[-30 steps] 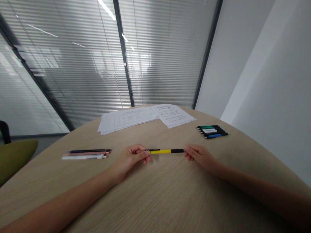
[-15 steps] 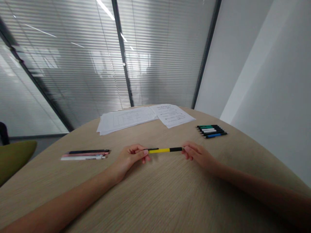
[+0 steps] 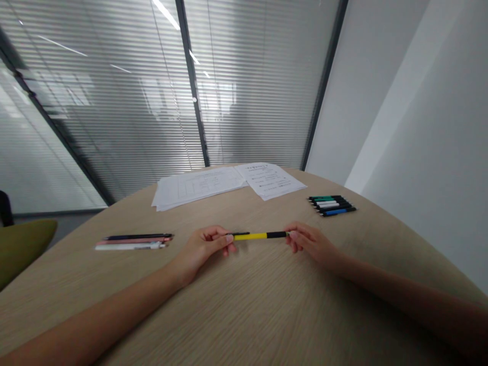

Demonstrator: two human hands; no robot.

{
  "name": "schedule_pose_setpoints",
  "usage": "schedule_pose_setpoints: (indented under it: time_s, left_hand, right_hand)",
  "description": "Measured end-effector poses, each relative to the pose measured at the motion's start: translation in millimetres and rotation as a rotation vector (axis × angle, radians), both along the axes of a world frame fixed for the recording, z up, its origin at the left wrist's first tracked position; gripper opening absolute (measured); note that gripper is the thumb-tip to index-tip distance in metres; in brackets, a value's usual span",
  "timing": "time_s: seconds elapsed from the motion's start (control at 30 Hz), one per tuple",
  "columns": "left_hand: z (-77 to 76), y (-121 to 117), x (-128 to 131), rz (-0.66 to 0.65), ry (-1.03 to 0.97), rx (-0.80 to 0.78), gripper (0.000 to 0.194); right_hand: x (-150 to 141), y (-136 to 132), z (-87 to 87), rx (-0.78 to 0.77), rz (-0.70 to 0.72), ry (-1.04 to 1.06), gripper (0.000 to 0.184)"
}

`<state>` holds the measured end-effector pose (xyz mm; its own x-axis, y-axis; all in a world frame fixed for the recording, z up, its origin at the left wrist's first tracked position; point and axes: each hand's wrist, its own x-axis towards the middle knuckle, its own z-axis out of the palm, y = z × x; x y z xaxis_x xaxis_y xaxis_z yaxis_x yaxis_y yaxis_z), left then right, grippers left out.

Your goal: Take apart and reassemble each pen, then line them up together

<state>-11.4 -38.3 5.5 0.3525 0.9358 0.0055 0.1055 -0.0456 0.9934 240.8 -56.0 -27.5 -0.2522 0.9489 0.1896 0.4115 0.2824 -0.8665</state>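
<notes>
Head view: my left hand [image 3: 208,249] pinches the clip end of a yellow-and-black pen [image 3: 256,236] between thumb and fingers; my right hand [image 3: 312,245] pinches its pointed end. Pen lies level between my 2 hands, yellow barrel toward the left, black grip toward the right. Whether it touches the tabletop [image 3: 244,310]: cannot tell. Left of my left hand, apart from it: 3 slim pens [image 3: 133,241], side by side, dark, pink and white. Beyond my right hand: a row of pens [image 3: 331,205], green, white, black and blue. Printed sheets [image 3: 202,186] at the far side, partly overlapping.
</notes>
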Motion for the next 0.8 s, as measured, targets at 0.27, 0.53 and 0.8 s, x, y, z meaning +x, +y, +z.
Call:
schedule_pose_setpoints:
  time_s: [0.27,0.53,0.8]
  left_hand:
    - [-0.8,-0.2,-0.5,0.003,-0.038,0.022,0.015]
    - [-2.0,3.2,-1.7,0.052,-0.12,-0.012,0.014]
    - [-4.9,9.4,-5.4,0.157,-0.236,-0.03,0.017]
  right_hand:
    - [-0.9,-0.7,2.0,-0.005,-0.045,-0.037,0.025]
    - [0.5,2.3,-4.2,-0.009,-0.09,0.105,0.017]
    - [0.9,0.5,-2.8,-0.002,-0.146,0.087,0.017]
